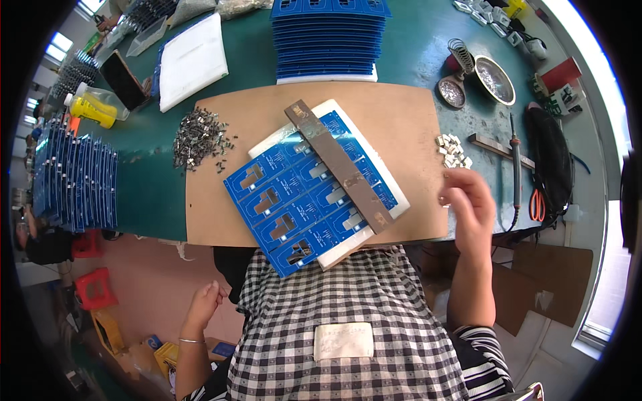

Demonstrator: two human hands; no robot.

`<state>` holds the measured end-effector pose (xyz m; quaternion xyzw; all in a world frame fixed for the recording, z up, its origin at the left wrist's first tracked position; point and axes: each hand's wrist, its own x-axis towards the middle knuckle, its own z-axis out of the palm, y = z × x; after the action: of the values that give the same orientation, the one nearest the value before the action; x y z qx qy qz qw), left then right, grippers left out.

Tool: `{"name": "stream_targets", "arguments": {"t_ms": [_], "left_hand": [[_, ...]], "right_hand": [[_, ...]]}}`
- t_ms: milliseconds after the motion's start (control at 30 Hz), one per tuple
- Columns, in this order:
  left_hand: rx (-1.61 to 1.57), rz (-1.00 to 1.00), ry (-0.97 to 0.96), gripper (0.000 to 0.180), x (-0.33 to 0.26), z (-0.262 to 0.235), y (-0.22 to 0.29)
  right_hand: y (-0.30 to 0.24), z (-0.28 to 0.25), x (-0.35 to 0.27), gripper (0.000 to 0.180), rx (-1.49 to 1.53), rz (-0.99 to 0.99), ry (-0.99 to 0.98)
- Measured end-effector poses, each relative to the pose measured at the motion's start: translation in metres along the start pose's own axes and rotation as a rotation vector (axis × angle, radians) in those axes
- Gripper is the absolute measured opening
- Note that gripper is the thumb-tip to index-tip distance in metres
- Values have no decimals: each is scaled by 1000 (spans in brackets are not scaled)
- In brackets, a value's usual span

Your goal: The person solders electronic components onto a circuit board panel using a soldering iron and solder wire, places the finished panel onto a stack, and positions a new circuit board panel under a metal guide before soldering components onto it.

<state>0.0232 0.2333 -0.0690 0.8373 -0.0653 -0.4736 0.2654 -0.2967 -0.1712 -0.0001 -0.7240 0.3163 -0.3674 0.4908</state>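
Observation:
In front of me a blue circuit board panel point(288, 189) with rows of cut-outs lies turned at an angle on a white foam pad point(399, 194). A brown bar point(342, 167) rests diagonally across the panel. Just below a pile of small white connectors point(453, 152), my right hand point(470, 208) is closed in a pinch at the board's right. Whether a small part sits between those fingertips is hard to see. My left hand point(206, 305) hangs off the table's front edge with its fingers curled, and its palm is hidden. Nearest to it is my checkered apron point(281, 314).
Small dark components point(198, 139) are heaped left on the brown mat point(254, 100). Stacked blue boards stand at the back point(328, 40) and left point(77, 177). At right are a soldering iron point(515, 164), orange-handled scissors point(537, 204), a metal bowl point(506, 93) and a coiled iron stand point(460, 53).

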Motion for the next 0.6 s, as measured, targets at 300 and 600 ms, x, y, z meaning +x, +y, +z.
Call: {"name": "stream_targets", "arguments": {"t_ms": [300,600], "left_hand": [[-486,342,-534,47,-12,45,130],[-739,254,-539,25,-23,79,159]], "right_hand": [[-49,99,67,65,-1051,-375,-577],[-34,95,76,65,-654,-21,-474]]}}
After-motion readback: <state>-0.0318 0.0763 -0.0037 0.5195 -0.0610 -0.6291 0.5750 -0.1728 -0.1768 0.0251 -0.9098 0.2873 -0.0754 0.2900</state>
